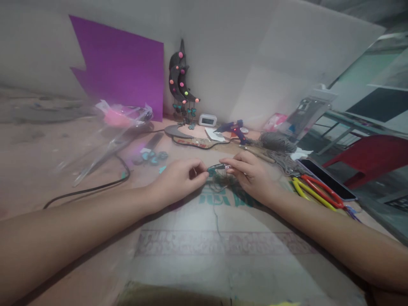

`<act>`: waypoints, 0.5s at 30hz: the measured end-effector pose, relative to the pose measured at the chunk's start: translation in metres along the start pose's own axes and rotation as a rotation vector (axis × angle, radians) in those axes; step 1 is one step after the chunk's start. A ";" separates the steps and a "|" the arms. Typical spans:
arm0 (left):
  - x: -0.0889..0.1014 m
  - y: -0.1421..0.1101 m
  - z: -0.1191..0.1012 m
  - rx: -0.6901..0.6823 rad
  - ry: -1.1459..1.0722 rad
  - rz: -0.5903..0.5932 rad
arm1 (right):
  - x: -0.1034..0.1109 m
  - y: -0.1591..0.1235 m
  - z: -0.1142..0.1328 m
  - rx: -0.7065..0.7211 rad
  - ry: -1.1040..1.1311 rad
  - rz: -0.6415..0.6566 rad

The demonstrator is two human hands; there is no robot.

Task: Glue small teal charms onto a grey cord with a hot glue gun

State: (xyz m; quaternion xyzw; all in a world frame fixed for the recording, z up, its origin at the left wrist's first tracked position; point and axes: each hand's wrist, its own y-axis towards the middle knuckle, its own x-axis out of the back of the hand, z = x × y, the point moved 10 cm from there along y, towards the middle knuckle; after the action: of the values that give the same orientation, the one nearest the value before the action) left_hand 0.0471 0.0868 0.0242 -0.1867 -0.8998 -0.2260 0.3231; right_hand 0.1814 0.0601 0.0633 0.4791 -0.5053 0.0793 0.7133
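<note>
My left hand point(186, 176) is closed in a pinch at the middle of the table, with a thin dark thread point(216, 216) trailing below its fingertips. My right hand point(250, 174) faces it, thumb and forefinger pinching a small dark pointed piece with a shiny end point(219, 166). The thread seems to run between the fingertips and this piece; its exact kind is too blurred to tell. Beneath both hands lies a whitish printed sheet point(191, 242) with green lettering and a reddish patterned band. Loose thread loops sit just under the fingers.
Behind stand a dark crescent-moon hanging point(178, 80), a small white clock point(208, 120) and a blue glue gun point(234, 127). On the right lie grey yarn point(277, 142), a phone point(328, 178) and red-and-yellow-handled tools point(321, 191). Teal butterflies point(153, 157) and a black cable point(89, 190) lie left.
</note>
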 end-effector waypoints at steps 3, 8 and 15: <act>0.000 0.002 0.001 0.016 -0.019 0.008 | 0.001 0.000 -0.005 -0.058 0.036 -0.010; 0.000 0.003 0.004 0.067 -0.089 0.005 | 0.004 -0.004 -0.024 -0.225 0.136 -0.092; -0.001 0.001 0.010 0.125 -0.158 0.017 | 0.000 -0.007 -0.032 -0.290 0.182 -0.064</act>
State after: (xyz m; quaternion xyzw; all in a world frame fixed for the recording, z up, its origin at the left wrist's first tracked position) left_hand 0.0438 0.0926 0.0170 -0.1911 -0.9332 -0.1512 0.2640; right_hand 0.2060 0.0810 0.0577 0.3777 -0.4292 0.0257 0.8200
